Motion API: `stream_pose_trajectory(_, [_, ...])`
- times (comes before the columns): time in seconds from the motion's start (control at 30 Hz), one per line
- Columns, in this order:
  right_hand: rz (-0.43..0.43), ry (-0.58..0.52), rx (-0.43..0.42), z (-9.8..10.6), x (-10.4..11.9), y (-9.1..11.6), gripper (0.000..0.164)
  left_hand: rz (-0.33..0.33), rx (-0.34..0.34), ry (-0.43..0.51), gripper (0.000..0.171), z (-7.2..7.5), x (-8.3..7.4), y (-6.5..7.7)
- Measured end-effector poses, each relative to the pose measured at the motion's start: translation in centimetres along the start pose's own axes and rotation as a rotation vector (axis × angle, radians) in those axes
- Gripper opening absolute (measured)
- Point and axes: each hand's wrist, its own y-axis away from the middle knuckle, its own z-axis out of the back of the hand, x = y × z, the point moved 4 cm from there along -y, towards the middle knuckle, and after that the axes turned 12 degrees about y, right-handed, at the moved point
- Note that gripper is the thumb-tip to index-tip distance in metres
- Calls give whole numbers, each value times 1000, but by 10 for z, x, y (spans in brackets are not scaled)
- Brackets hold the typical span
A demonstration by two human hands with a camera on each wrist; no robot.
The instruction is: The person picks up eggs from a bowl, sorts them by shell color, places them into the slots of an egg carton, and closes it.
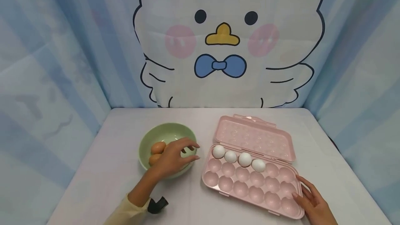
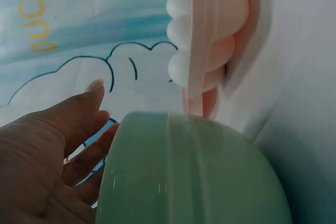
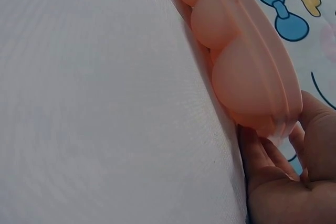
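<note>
My left hand (image 1: 175, 157) is over the right side of a green bowl (image 1: 145, 141), thumb and fingers apart with nothing between them. Brown eggs (image 1: 158, 147) lie inside the bowl, partly hidden by that hand. To the right, a pink egg box (image 1: 256, 194) lies with its lid (image 1: 253, 136) folded back. Several white eggs (image 1: 244, 159) fill the left part of its back row. My right hand (image 1: 315, 204) grips the box's right end; in the right wrist view the thumb is at the rim and fingers reach beneath.
Both containers stand on a white-covered table (image 1: 93, 183). Behind it hangs a cloth with a cartoon duck (image 1: 225, 89), and blue-and-white curtains (image 1: 40, 79) line the sides. A black strap piece (image 1: 157, 205) juts from the left sleeve.
</note>
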Motion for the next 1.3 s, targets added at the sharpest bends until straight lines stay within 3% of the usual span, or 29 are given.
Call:
stream_pose_trajectory(0.2, [-3,9,-6,1,0,1,93,21,-31,17,32,18,13,11])
stream_pose_trajectory(0.57, [-42,24,0,4,2,1,97,7,119,-32,29,40,32,26])
stream_pose_trajectory(0.73, [-47,29,1,4,4,1,98,15,165,-60,36,44,36,27])
stream_pose_trajectory(0.93, [-68,70,-4,3,4,-1,104,24,244,-159,39,44,38,30])
stream_pose_trajectory(1.1, [-58,47,7,2,3,0,100,63,309,-121,42,43,39,31])
stream_pose_trajectory(1.3, [-46,42,5,0,3,0,98,77,323,-155,42,44,36,33])
